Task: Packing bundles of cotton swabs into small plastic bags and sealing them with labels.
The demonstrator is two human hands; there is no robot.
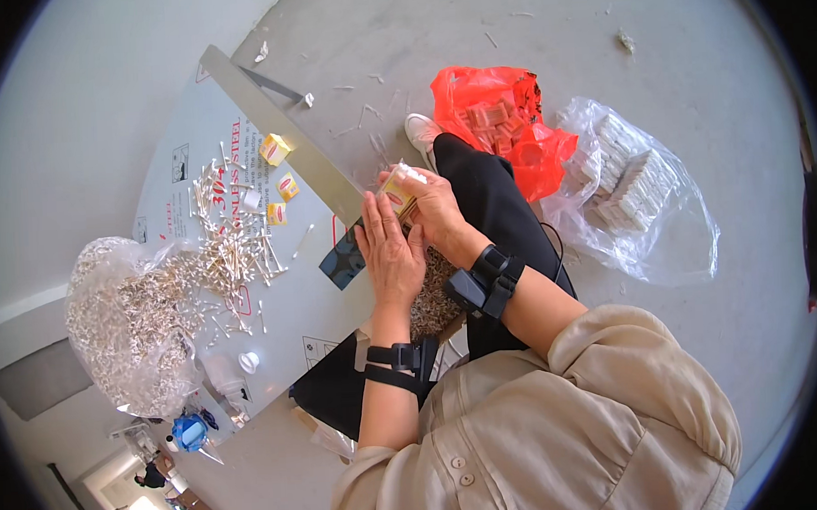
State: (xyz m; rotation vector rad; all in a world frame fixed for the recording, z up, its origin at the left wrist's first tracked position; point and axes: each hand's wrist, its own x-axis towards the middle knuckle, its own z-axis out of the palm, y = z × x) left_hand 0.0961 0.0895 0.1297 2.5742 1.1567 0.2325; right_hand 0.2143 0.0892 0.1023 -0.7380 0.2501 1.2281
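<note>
My right hand (439,213) is closed around a small yellow box (397,197) with a red label. White cotton swab tips (409,173) show at its top end. My left hand (392,256) lies alongside with its fingers stretched out, and the fingertips reach the side of the box. Below both hands, between my legs, is a mass of loose cotton swabs (434,299), partly covered by my left hand and wrist. To the left, a loose heap of cotton swabs (230,228) is spread on the metal-topped table (287,288).
More yellow boxes (274,150) lie near the table edge. A clear bag full of swabs (128,313) rests at the far left. On the floor, right of my leg, are a red plastic bag (536,158) with pinkish packs and a clear bag (686,234) of white bundles.
</note>
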